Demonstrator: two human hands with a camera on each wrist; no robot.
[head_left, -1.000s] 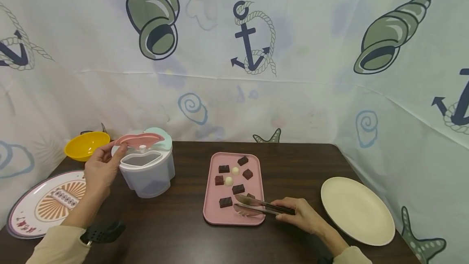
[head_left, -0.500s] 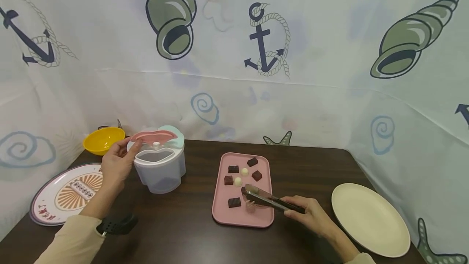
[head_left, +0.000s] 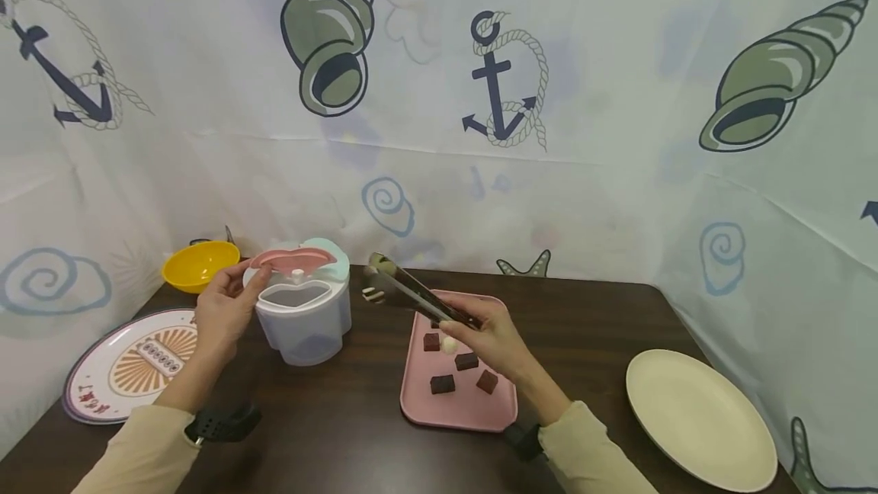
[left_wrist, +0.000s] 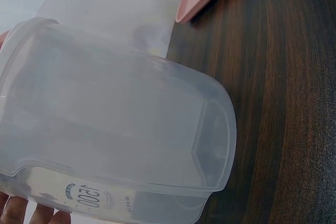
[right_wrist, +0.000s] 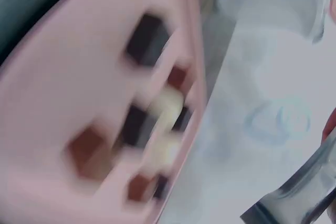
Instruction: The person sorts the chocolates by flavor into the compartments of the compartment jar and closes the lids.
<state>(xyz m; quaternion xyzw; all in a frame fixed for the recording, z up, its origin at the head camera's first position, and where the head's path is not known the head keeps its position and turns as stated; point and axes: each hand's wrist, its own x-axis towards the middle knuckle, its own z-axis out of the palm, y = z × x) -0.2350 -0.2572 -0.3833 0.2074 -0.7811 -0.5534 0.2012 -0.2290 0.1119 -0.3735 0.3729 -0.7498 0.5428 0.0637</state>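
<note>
My left hand (head_left: 222, 315) pinches the raised pink lid (head_left: 293, 258) of a translucent storage container (head_left: 305, 334). A heart-shaped opening shows at the container's top, below that lid. In the left wrist view, several fingertips show behind the container wall (left_wrist: 105, 108). My right hand (head_left: 490, 330) grips metal tongs (head_left: 418, 296), held in the air over the far left of the pink tray (head_left: 473, 414) and pointing at the container. A light-and-dark striped patch shows at the tongs' tips; I cannot tell whether it is a held piece. Chocolates (head_left: 442, 383) and white balls (right_wrist: 168, 107) lie in the tray.
A yellow bowl (head_left: 200, 265) stands behind my left hand. A white printed oval mat (head_left: 103, 372) lies at the left. On the right is a cream oval plate (head_left: 700, 418). A patterned cloth (head_left: 590, 197) hangs behind the dark wooden table (head_left: 583, 311).
My right hand has lifted the tongs off the tray and swung them left toward the container. My left hand stays at the pink lid. The head view has shifted to the left.
</note>
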